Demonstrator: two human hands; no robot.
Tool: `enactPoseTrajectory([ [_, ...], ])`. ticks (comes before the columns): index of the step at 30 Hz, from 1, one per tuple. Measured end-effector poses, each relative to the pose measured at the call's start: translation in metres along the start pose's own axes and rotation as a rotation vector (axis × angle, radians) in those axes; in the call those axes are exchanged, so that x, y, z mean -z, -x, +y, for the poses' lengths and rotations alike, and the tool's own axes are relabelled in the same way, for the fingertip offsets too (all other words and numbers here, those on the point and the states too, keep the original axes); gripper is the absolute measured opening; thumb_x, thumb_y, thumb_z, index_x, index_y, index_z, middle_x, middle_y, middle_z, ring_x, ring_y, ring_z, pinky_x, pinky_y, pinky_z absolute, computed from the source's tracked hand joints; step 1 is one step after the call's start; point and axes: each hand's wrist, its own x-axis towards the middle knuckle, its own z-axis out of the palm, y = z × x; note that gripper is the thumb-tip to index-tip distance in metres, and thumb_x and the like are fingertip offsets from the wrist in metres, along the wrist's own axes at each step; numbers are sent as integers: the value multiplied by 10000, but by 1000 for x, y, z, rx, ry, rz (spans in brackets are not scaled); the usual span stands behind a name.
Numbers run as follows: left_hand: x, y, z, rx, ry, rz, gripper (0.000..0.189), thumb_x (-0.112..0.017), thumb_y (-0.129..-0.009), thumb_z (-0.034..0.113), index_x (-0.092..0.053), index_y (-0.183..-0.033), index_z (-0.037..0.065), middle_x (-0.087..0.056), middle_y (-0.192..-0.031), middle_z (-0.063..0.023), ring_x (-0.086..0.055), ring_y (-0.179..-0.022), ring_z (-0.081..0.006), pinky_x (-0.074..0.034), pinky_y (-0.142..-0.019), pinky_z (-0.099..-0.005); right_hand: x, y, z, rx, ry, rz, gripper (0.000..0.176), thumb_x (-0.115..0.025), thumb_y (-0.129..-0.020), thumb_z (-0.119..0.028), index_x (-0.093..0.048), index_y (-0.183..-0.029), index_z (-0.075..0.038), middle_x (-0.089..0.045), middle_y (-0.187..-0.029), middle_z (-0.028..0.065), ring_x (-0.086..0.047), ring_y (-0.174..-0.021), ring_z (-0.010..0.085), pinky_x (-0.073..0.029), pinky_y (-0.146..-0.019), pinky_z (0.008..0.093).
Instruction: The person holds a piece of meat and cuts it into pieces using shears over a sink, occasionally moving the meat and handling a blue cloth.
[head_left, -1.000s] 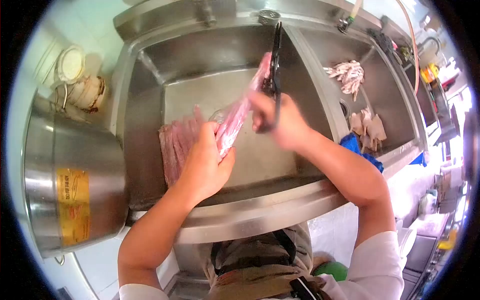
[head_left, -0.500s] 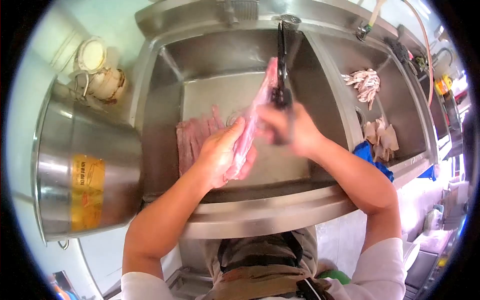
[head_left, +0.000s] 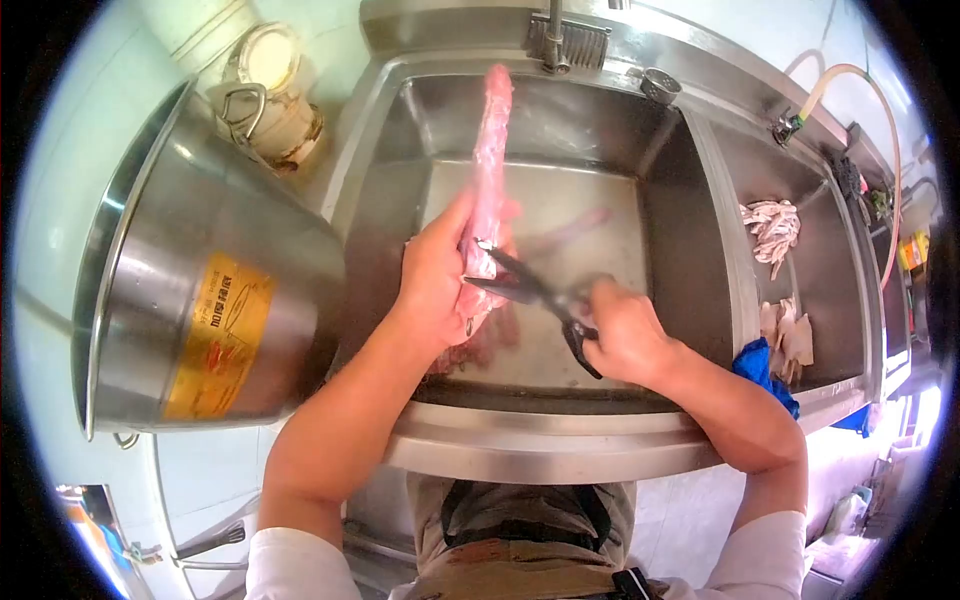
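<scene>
big pot: shiny steel, just left of the sink. Its inside does not show.
sink: this is where the cutting is done. The bottom looks wet, and both hands are over it.
side sink: on the right. It holds pale bits in two heaps. They are too small to tell what they are.
long meat strip: pink and held up straight over the sink, its top near the back wall. Most of it looks whole, so I think most of this strip is not yet cut.
left hand: wrapped tight around the low part of the long meat strip. It hides the bottom end.
right hand: closed around the scissors' handles. The handles are mostly hidden inside the fist.
scissors: dark blades, spread wide, one on each side of the strip, just by the left thumb. I cannot tell if they touch the meat yet.
meat pile: pink meat lies on the sink floor under the left hand, so some work looks done. The arm covers part of it, so I cannot count.
loose strip: one more pink bit lies flat in the sink. It is blurry.
blue cloth: on the sink edge by the right arm, half hidden.
</scene>
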Motion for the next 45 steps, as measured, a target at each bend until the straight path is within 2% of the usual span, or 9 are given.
enactPoseTrajectory([
  [8,-11,8,-5,-104,171,16,365,-491,-968,356,-548,-1030,1,-505,-709,-35,-473,-613,-152,-420,-568,-297,-16,0,11,121,184,145,260,-695,-700,-158,-521,-761,26,-586,-671,191,-602,-596,376,-514,-588,450],
  [11,-23,15,1,-84,159,183,339,-498,-969,335,-550,-1020,4,-501,-704,-35,-482,-596,-140,-416,-537,-304,-15,-1,16,140,139,135,210,-671,-706,-141,-522,-710,7,-591,-635,176,-588,-559,396,-506,-569,459],
  [12,-17,12,2,-50,140,140,389,-412,-994,384,-554,-1034,25,-502,-676,-28,-494,-560,-156,-371,-423,-305,-15,0,14,109,19,99,205,-666,-701,-137,-520,-718,6,-594,-644,180,-589,-575,402,-504,-576,461],
  [15,-7,12,6,5,250,-57,407,-409,-996,396,-566,-1040,23,-521,-684,-30,-526,-587,-156,-385,-427,-308,-19,-1,14,63,-177,26,158,-654,-716,-123,-550,-762,-12,-602,-687,183,-595,-620,403,-491,-587,459],
  [18,-17,10,1,-75,176,127,436,-403,-997,405,-577,-1045,9,-538,-688,-36,-539,-575,-160,-394,-426,-297,-28,-2,22,84,-70,48,104,-656,-759,-110,-613,-826,-43,-606,-737,170,-603,-647,384,-474,-585,450],
  [29,-31,18,-5,-52,56,185,444,-394,-999,404,-569,-1029,-3,-494,-583,-74,-447,-425,-186,-336,-365,-306,-21,-2,14,36,131,58,228,-669,-755,-169,-558,-790,26,-615,-737,207,-618,-650,384,-510,-612,467],
  [32,-31,21,2,-11,90,184,452,-401,-995,418,-569,-1023,-1,-500,-595,-77,-431,-413,-184,-326,-372,-305,-20,-5,17,66,25,46,195,-663,-738,-143,-554,-764,17,-614,-718,204,-611,-642,405,-506,-607,476],
  [35,-21,16,0,-9,156,74,462,-417,-988,428,-578,-1023,-4,-518,-636,-70,-439,-425,-180,-337,-384,-306,-15,-6,13,-126,-322,17,199,-654,-702,-115,-547,-804,18,-614,-754,213,-607,-671,418,-505,-622,474],
  [45,-33,17,-2,-31,34,251,459,-401,-996,389,-590,-1071,-22,-547,-702,-50,-472,-471,-151,-356,-389,-288,-18,-6,15,99,107,147,280,-691,-688,-166,-526,-794,35,-595,-724,206,-600,-652,419,-511,-595,456],
])
